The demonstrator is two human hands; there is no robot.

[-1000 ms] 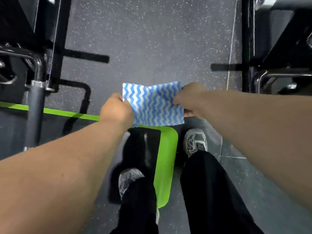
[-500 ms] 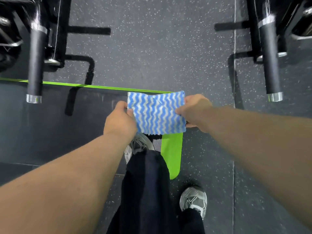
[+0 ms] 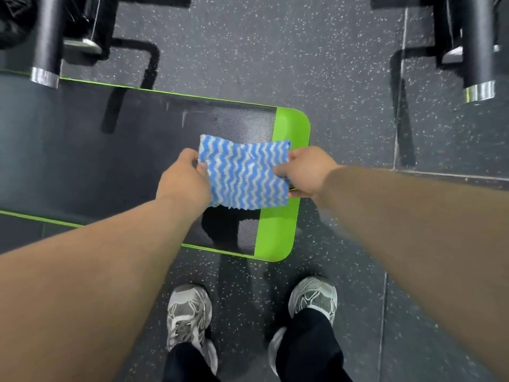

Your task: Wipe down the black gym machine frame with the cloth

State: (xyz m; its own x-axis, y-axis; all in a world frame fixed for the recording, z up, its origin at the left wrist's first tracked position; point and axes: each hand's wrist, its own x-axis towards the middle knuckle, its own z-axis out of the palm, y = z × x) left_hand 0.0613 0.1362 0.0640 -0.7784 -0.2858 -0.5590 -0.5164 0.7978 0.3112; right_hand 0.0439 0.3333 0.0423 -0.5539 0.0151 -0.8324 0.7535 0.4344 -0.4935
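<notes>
A blue and white wavy-striped cloth (image 3: 243, 175) is stretched flat in the air between my hands, in the middle of the head view. My left hand (image 3: 184, 179) pinches its left edge and my right hand (image 3: 305, 173) pinches its right edge. Black gym machine frame parts show only at the top corners: a black bar with a silver end cap at the top left (image 3: 46, 42) and another at the top right (image 3: 478, 51). Both are well away from the cloth.
A black mat with a bright green edge (image 3: 286, 221) lies on the speckled grey rubber floor below the cloth. My two grey trainers (image 3: 188, 315) (image 3: 312, 299) stand just behind the mat. Black frame feet (image 3: 150, 64) rest on the floor near the top left.
The view has shifted back and tilted down: both feet now stand behind the mat and the black bars have slid up toward the top corners. Both hands keep holding the cloth.
</notes>
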